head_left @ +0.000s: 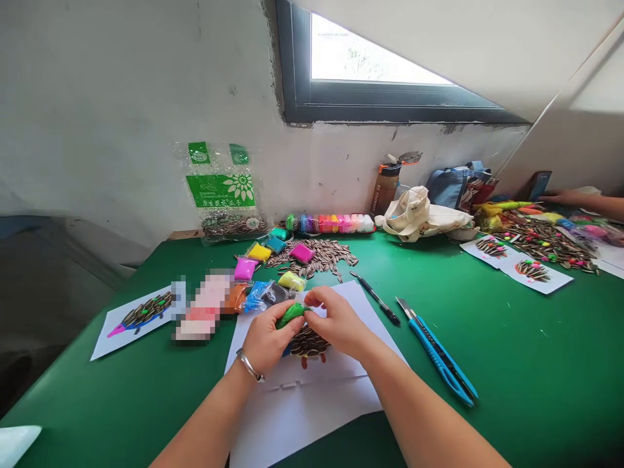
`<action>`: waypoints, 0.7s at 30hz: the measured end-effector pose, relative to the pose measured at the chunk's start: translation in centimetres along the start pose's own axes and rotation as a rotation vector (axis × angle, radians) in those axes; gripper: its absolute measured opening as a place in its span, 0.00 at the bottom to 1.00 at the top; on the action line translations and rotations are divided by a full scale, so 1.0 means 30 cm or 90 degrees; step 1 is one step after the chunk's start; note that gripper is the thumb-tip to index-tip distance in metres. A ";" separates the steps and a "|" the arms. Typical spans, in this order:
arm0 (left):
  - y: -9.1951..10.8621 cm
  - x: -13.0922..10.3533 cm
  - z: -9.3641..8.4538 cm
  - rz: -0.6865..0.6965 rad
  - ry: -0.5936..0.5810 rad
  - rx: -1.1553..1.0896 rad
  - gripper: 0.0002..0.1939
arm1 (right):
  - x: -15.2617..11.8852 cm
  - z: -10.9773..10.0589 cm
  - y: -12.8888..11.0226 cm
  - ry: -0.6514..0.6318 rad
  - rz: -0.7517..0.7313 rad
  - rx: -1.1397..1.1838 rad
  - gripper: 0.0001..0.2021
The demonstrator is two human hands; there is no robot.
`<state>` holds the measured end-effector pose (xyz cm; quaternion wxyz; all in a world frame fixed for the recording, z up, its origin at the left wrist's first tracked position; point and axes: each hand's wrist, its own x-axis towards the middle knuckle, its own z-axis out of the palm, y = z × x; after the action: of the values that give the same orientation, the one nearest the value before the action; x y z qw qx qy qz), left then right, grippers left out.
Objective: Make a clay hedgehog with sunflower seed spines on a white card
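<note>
My left hand point(268, 338), with a silver bracelet at the wrist, is closed on a small green clay packet point(291, 315). At the packet's right end my right hand point(336, 322) pinches its edge, thumb and fingers together. Both hands are above a white sheet point(312, 416). Partly hidden beneath them is a hedgehog picture point(307, 342) covered in sunflower seeds, with brown feet and a bit of blue. Behind the hands are a pale yellow packet point(292, 281), a black packet point(277, 294) and a blue packet point(256, 297).
A pen point(375, 298) and a blue cutter point(439, 354) lie right of the sheet. Loose seeds point(324, 257) and a seed bag point(224, 195) are behind. A finished hedgehog card point(141, 317) is left. Another person's arm point(585, 203) reaches in at far right.
</note>
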<state>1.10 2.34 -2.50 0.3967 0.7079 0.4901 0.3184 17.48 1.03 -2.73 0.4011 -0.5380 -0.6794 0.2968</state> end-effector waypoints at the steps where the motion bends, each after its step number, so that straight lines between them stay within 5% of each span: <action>1: -0.001 0.000 0.000 -0.003 -0.003 0.001 0.18 | 0.001 -0.001 0.002 -0.001 0.004 0.003 0.06; 11: 0.011 -0.007 -0.004 -0.013 -0.002 -0.020 0.18 | -0.001 -0.008 0.006 -0.007 0.015 0.026 0.07; 17: -0.003 -0.003 -0.007 -0.020 0.021 -0.014 0.19 | -0.001 -0.016 -0.011 0.082 -0.049 0.039 0.09; 21: -0.001 -0.003 -0.007 -0.011 0.010 -0.023 0.19 | -0.004 -0.014 -0.016 0.061 -0.093 0.024 0.08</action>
<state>0.90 2.31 -2.44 0.4085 0.6937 0.4936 0.3291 17.63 0.77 -2.14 0.4637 -0.4929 -0.6914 0.2532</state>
